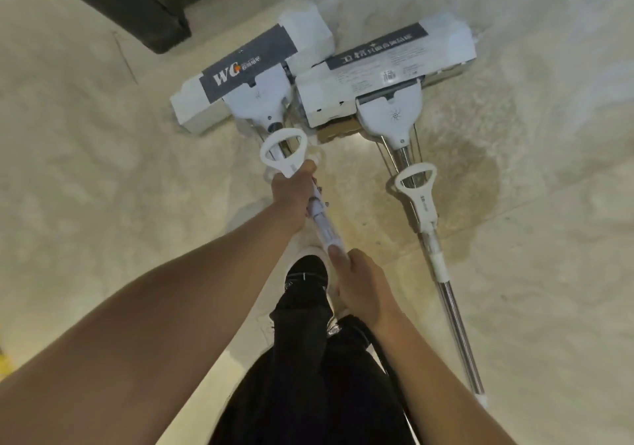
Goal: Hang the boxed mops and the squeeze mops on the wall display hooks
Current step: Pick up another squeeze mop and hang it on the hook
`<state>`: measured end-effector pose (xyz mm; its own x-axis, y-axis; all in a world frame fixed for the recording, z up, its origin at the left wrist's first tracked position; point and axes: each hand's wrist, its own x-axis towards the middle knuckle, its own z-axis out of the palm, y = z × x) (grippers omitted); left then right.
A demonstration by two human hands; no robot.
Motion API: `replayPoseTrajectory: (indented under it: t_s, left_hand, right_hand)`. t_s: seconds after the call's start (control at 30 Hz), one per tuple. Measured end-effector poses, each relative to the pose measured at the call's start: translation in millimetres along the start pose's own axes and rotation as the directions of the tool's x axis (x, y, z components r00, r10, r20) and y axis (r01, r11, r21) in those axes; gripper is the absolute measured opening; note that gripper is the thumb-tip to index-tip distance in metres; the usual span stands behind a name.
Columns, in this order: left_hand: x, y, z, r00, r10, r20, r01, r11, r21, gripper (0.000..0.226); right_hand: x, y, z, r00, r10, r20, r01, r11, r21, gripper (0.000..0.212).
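Both hands wrap the left squeeze mop [254, 77]: left hand [291, 190] near the pull handle, right hand [360, 283] at 6 o'clock (lift evenly, head's heavy).

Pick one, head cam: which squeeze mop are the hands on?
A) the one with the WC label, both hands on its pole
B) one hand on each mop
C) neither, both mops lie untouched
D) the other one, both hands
A: the left hand and the right hand both grip the pole of the WC-labelled mop, while the other mop lies untouched on the floor beside it.
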<state>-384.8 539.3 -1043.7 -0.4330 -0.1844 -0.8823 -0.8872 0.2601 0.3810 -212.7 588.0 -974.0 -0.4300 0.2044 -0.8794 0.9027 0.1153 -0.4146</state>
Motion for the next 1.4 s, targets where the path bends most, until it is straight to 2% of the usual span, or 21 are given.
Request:
replayPoseTrajectory:
  t_s: [0.13,0.27,0.3,0.37,0.43,0.53,0.6,0.7,0.8,0.9,0.97,1.07,1.2,1.33,1.4]
  left_hand:
    - [-83.3,22.5,-27.0,0.998,-0.054,0.021,0.052,0.996,0.077,0.032]
    - [-183.1,21.9,-55.8,0.993,-0.073,0.097,0.067,0.996,0.066,0.019]
    - [-210.1,21.4,-60.9,0.991,-0.081,0.109,0.077,0.996,0.041,0.023]
    - [-264.5,24.2,-69.5,0.982,-0.143,0.125,0.148,0.989,-0.03,0.05]
    - [-316.7,29.0,-78.7,0.982,-0.166,0.094,0.178,0.976,-0.129,0.066]
    - [-379.8,44.7,-91.0,0.985,-0.146,0.088,0.164,0.954,-0.251,0.063]
    - [-413.2,51.0,-98.1,0.987,-0.118,0.108,0.149,0.926,-0.347,0.059]
    - [-459.1,68.4,-105.2,0.995,-0.021,0.093,0.057,0.91,-0.412,0.045]
    - [-507.5,75.5,-117.9,0.995,0.098,0.004,-0.086,0.897,-0.433,0.043]
    - [-553.7,77.1,-127.2,0.973,0.216,-0.078,-0.228,0.866,-0.444,0.042]
    - [-590.9,77.9,-139.6,0.947,0.291,-0.138,-0.321,0.819,-0.476,0.038]
    - [-645.8,81.0,-161.7,0.897,0.36,-0.257,-0.442,0.739,-0.508,0.026]
    - [-706.7,77.1,-197.3,0.832,0.423,-0.358,-0.555,0.635,-0.537,0.026]
    - [-755.5,71.4,-247.8,0.756,0.433,-0.491,-0.655,0.515,-0.553,0.022]
    - [-776.1,65.0,-276.7,0.719,0.417,-0.556,-0.695,0.458,-0.555,0.016]
  right_hand:
    - [-95.5,-41.7,-19.6,0.999,0.021,-0.025,-0.024,0.995,-0.096,0.049]
    - [-206.4,-53.1,-52.1,0.995,0.096,-0.013,-0.097,0.994,-0.059,0.039]
    - [-232.0,-55.5,-61.9,0.991,0.132,0.0,-0.131,0.989,-0.064,0.039]
    - [-284.0,-55.3,-77.1,0.983,0.185,0.007,-0.183,0.979,-0.093,0.043]
    - [-329.4,-56.4,-96.2,0.989,0.144,0.014,-0.14,0.975,-0.172,0.048]
    - [-379.9,-62.6,-122.2,0.999,0.029,0.032,-0.021,0.972,-0.235,0.045]
    - [-405.2,-71.6,-137.8,0.995,-0.081,0.06,0.092,0.969,-0.229,0.054]
    - [-424.1,-74.3,-155.1,0.964,-0.244,0.106,0.261,0.942,-0.211,0.052]
    - [-442.1,-76.7,-171.5,0.933,-0.323,0.162,0.353,0.91,-0.217,0.05]
    - [-462.2,-88.6,-189.3,0.908,-0.366,0.206,0.392,0.914,-0.106,0.066]
    - [-482.6,-98.8,-193.5,0.881,-0.397,0.256,0.431,0.898,-0.091,0.071]
    - [-517.9,-117.4,-185.7,0.818,-0.461,0.343,0.516,0.852,-0.086,0.049]
    - [-571.2,-146.2,-167.6,0.782,-0.47,0.41,0.553,0.826,-0.107,0.028]
    - [-614.3,-164.3,-139.1,0.732,-0.594,0.333,0.644,0.763,-0.057,0.036]
    - [-636.1,-175.3,-119.8,0.672,-0.647,0.361,0.708,0.704,-0.057,0.039]
